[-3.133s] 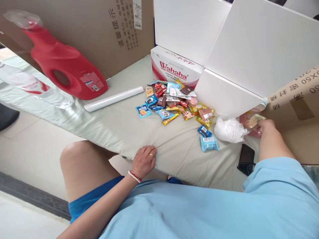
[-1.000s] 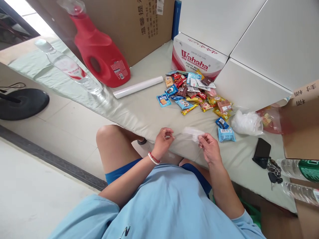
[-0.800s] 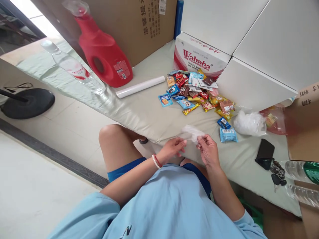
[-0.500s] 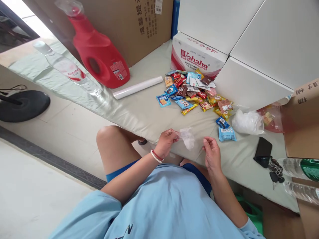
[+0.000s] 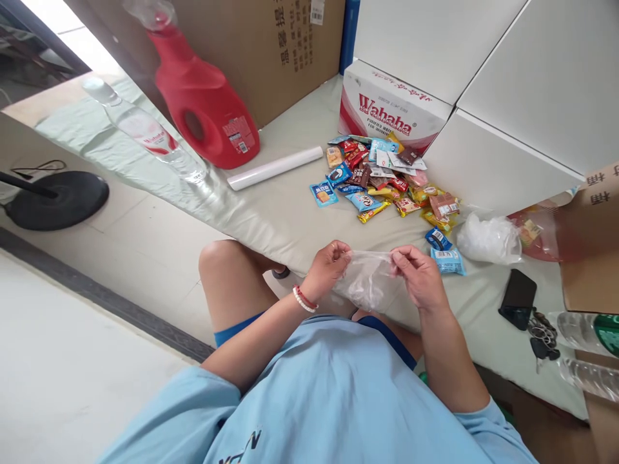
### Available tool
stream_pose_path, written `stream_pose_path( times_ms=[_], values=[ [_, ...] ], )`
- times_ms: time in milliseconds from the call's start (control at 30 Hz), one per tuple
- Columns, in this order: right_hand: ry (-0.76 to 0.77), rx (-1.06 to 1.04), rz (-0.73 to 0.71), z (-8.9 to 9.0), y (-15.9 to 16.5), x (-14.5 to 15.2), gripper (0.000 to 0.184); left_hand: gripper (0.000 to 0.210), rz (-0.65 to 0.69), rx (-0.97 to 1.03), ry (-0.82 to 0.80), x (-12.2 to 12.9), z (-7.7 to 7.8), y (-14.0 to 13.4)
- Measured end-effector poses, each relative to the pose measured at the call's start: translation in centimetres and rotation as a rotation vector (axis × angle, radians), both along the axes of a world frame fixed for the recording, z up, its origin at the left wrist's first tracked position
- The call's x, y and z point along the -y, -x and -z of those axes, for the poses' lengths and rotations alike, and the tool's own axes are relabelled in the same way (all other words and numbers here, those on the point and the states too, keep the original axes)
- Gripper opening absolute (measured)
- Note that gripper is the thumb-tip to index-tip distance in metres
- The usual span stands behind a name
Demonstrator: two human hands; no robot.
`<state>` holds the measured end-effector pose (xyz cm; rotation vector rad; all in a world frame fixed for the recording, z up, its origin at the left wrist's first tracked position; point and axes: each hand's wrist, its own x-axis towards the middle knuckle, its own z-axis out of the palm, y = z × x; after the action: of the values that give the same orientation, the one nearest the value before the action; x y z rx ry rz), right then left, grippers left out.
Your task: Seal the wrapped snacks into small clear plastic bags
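A clear plastic bag [image 5: 370, 287] hangs stretched between my two hands, above the front edge of the cloth-covered surface. My left hand [image 5: 331, 267] pinches its upper left corner, while my right hand [image 5: 420, 276] grips the upper right corner. The bag is see-through and crumpled in its lower part. Beyond the hands lies a pile of small wrapped snacks [image 5: 382, 177] in blue, red, yellow and brown packets. Closest to my right hand are a light blue packet [image 5: 447, 261] and a dark blue packet [image 5: 438, 238].
A bunched white plastic bag [image 5: 489, 240], a phone [image 5: 518, 298] and keys [image 5: 543, 336] lie to the right. Left of the snacks are a white roll [image 5: 275, 168], a red jug [image 5: 207, 106] and a water bottle [image 5: 145, 132]. A Wahaha box [image 5: 394, 106] stands behind.
My right hand has moved left and taken hold of the plastic bag, which only my left hand held before. The bag is now spread wider between them.
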<state>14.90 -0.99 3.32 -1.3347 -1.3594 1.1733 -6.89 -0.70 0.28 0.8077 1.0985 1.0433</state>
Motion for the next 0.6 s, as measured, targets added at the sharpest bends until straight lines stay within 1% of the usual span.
stream_pose_path(
  times_ms=[33, 67, 100, 167, 200, 233, 300, 333, 367, 433, 500, 533, 600],
  values=[
    [0.087, -0.096, 0.021, 0.0, -0.2, -0.2, 0.028, 0.036, 0.086, 0.026, 0.021, 0.0, -0.3, 0.2],
    [0.131, -0.151, 0.064, 0.1, -0.4, -0.5, 0.030, 0.038, 0.161, 0.062, 0.041, 0.1, -0.6, 0.4],
    [0.134, -0.174, 0.128, 0.2, -0.6, -0.7, 0.033, 0.041, 0.213, 0.100, 0.059, 0.1, -0.9, 0.5],
    [0.104, -0.203, 0.245, 0.4, -1.0, -0.9, 0.040, 0.044, 0.240, 0.160, 0.079, 0.2, -1.3, 0.8],
    [0.117, -0.231, 0.266, 0.6, -1.0, -0.8, 0.045, 0.046, 0.223, 0.179, 0.083, 0.3, -1.4, 0.8],
    [0.162, -0.264, 0.253, 0.8, -0.8, -0.6, 0.051, 0.046, 0.195, 0.189, 0.084, 0.3, -1.4, 0.7],
    [0.301, -0.291, 0.163, 1.4, 0.0, 0.1, 0.062, 0.046, 0.130, 0.182, 0.068, 0.5, -1.3, 0.5],
    [0.364, -0.271, 0.112, 1.9, 0.5, 0.5, 0.066, 0.046, 0.104, 0.172, 0.048, 0.5, -1.1, 0.4],
    [0.413, -0.236, 0.069, 2.4, 1.0, 0.8, 0.065, 0.045, 0.085, 0.162, 0.022, 0.6, -1.0, 0.2],
    [0.454, -0.172, 0.010, 3.3, 1.7, 1.1, 0.053, 0.044, 0.068, 0.146, -0.036, 0.5, -0.8, 0.3],
    [0.394, -0.116, 0.002, 3.9, 1.3, 0.9, 0.043, 0.043, 0.061, 0.134, -0.083, 0.2, -0.9, 1.0],
    [0.326, -0.065, 0.020, 3.9, 0.6, 0.6, 0.040, 0.043, 0.064, 0.130, -0.091, 0.0, -1.0, 1.6],
    [0.136, 0.113, 0.080, 3.4, -1.2, 0.0, 0.034, 0.044, 0.079, 0.123, -0.077, -0.4, -1.4, 3.1]
  ],
)
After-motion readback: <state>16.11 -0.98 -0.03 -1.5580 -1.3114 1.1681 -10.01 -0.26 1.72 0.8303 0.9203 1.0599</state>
